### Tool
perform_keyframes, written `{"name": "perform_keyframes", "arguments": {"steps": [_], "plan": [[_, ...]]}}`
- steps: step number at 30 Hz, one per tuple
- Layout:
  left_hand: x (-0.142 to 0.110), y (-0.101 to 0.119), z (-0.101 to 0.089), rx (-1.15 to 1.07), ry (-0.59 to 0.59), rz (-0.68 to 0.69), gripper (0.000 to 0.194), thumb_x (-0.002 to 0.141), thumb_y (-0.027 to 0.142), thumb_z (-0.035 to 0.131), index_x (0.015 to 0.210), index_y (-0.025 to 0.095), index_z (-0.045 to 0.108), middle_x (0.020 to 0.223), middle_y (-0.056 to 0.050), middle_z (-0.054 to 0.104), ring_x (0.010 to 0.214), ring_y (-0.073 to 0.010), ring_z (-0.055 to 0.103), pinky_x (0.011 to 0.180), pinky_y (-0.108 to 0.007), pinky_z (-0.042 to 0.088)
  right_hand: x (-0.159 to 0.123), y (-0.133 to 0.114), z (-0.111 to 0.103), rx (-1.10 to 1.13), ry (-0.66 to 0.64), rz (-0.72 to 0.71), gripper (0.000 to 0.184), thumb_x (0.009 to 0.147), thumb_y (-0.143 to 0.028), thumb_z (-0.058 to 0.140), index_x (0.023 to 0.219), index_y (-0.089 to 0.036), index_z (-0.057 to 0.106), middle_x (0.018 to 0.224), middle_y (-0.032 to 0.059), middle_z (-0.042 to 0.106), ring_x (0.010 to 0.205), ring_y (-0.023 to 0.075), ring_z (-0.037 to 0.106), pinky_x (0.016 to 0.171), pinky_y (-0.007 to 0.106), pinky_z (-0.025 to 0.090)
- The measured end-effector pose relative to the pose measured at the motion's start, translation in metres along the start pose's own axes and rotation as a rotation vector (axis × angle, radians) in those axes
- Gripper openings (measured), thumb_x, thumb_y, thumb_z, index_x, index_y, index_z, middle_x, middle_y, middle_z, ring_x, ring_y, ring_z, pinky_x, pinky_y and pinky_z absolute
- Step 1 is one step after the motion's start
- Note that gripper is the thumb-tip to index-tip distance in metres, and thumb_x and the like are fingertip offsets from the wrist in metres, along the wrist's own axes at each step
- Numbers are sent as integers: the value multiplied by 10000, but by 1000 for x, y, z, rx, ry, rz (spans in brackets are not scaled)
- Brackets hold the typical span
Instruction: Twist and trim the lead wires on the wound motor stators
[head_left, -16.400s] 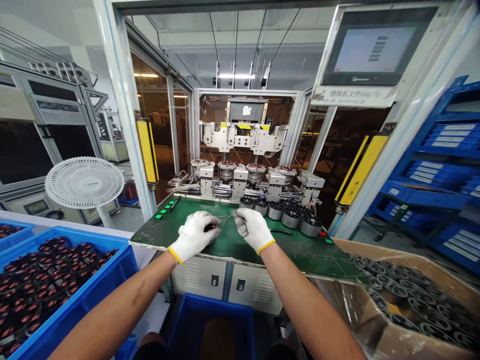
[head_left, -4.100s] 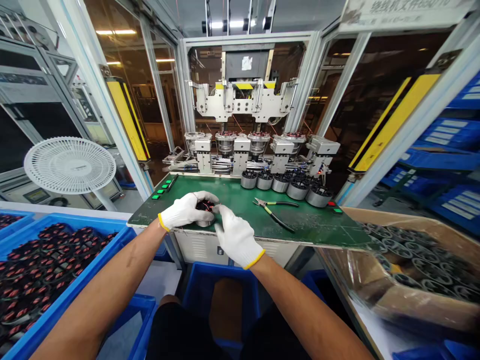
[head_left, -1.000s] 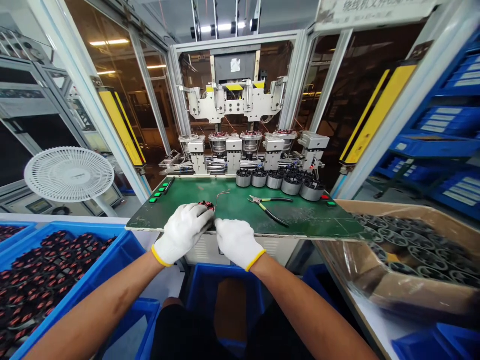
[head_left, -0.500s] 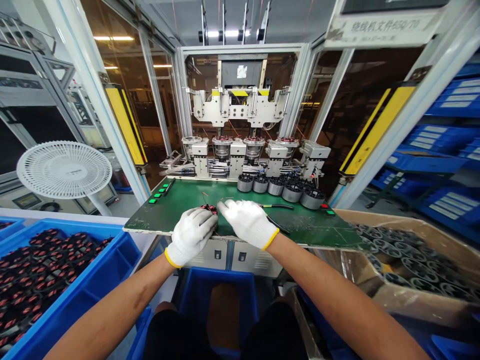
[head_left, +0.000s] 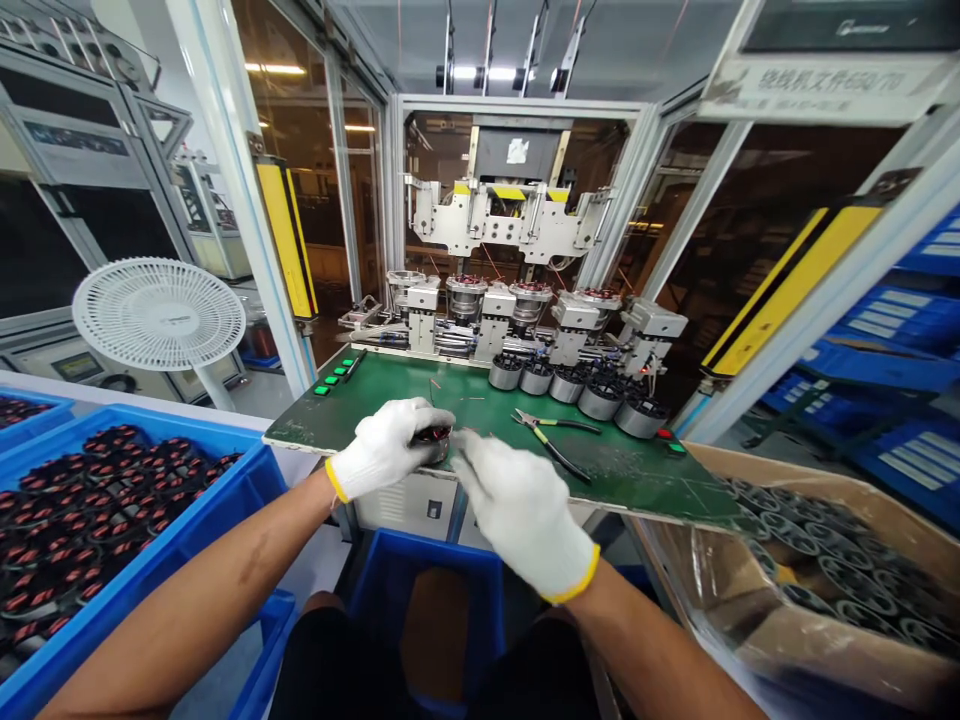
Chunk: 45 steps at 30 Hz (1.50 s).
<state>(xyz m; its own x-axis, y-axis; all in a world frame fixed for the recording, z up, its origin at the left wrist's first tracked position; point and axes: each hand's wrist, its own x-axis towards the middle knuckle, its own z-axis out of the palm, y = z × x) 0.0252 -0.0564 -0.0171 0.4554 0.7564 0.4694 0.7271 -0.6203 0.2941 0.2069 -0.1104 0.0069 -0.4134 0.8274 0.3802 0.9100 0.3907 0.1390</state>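
My left hand [head_left: 394, 440], in a white glove, is closed round a wound motor stator [head_left: 433, 436] at the front edge of the green worktop. Dark rim and reddish coils show between its fingers, and a thin wire sticks up behind. Just right of the stator is my gloved right hand [head_left: 517, 500], slightly blurred, its fingers drawn together. Whatever those fingertips pinch, if anything, is too small to make out. Behind the right hand, cutting pliers [head_left: 551, 435] with green-and-black handles lie spread on the worktop [head_left: 390, 385].
Several grey stator cores [head_left: 566, 384] stand at the worktop's back right, before the winding machine [head_left: 495, 320]. At left, a blue bin [head_left: 255, 490] holds many wound stators, near a white fan [head_left: 161, 315]. A carton [head_left: 817, 640] of cores stands right. A blue bin [head_left: 491, 600] sits below.
My right hand has drawn back toward me and away from the stator, uncovering the pliers. My left hand stays on the stator. The whole view has shifted slightly.
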Motion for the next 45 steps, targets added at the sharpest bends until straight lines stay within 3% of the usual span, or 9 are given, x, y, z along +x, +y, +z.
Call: {"name": "perform_keyframes", "arguments": {"steps": [5, 11, 16, 21, 28, 32, 39, 42, 45], "plan": [[-9, -5, 25, 78, 202, -69, 317, 778, 375, 662, 1067, 245, 674, 1011, -50, 670, 980, -237, 577, 879, -351, 437, 24, 21, 11, -171, -77, -167, 345, 908, -159, 325, 1149, -206, 568, 892, 86, 672, 749, 269, 661, 571, 330, 435], [1, 2, 17, 3, 110, -178, 220, 789, 451, 647, 855, 248, 700, 867, -13, 679, 868, -198, 597, 760, -309, 451, 29, 34, 51, 35, -218, -211, 281, 922, -210, 373, 1043, -183, 624, 925, 75, 696, 831, 249, 658, 695, 350, 472], [-9, -3, 0, 35, 261, -320, 648, 594, 522, 770, 1170, 268, 615, 1188, -54, 618, 1116, -289, 548, 952, -399, 434, -33, 19, 50, 262, 365, 179, 330, 966, -296, 349, 1153, -202, 603, 1025, 65, 705, 896, 186, 653, 779, 299, 492], [6, -21, 9, -217, -95, -335, 780, 568, 477, 761, 1292, 369, 493, 1212, 3, 622, 1066, -290, 607, 868, -394, 489, -58, -40, 65, 96, 268, -517, 491, 899, -351, 373, 1362, -217, 465, 1343, 105, 559, 585, 158, 555, 477, 327, 406], [14, -34, 34, -365, -44, -241, 642, 592, 315, 710, 1211, 266, 549, 1121, -28, 664, 1007, -244, 631, 879, -336, 504, 19, -20, 87, -142, 211, 74, 477, 963, -239, 240, 1419, -273, 376, 1505, 70, 370, 643, 137, 585, 563, 314, 418], [12, -29, 30, -340, -12, -261, 643, 562, 379, 742, 1174, 280, 570, 1138, -19, 663, 1000, -248, 637, 928, -352, 489, 22, -18, 82, -104, 167, 251, 409, 973, -248, 241, 1313, -226, 470, 1319, 120, 558, 703, 171, 610, 560, 306, 389], [14, -28, 31, -343, -24, -269, 604, 574, 356, 711, 1157, 283, 574, 1118, -8, 669, 997, -244, 642, 879, -337, 514, 30, -8, 60, 522, -116, 320, 390, 944, -337, 284, 756, -164, 579, 640, 45, 561, 576, 150, 533, 550, 265, 361], [14, -28, 31, -348, -32, -280, 611, 570, 326, 694, 1165, 276, 569, 1099, -9, 673, 968, -239, 650, 843, -331, 525, 36, 5, 56, 1007, -391, 344, 444, 940, -341, 195, 795, -159, 573, 576, -8, 476, 440, 92, 401, 465, 223, 333], [13, -26, 28, -355, -43, -277, 614, 575, 369, 706, 1168, 301, 565, 1088, 2, 671, 965, -244, 649, 824, -340, 529, 31, 15, 47, 821, -281, 266, 419, 944, -333, 220, 914, -153, 598, 753, 43, 585, 571, 111, 510, 550, 239, 402]]}}
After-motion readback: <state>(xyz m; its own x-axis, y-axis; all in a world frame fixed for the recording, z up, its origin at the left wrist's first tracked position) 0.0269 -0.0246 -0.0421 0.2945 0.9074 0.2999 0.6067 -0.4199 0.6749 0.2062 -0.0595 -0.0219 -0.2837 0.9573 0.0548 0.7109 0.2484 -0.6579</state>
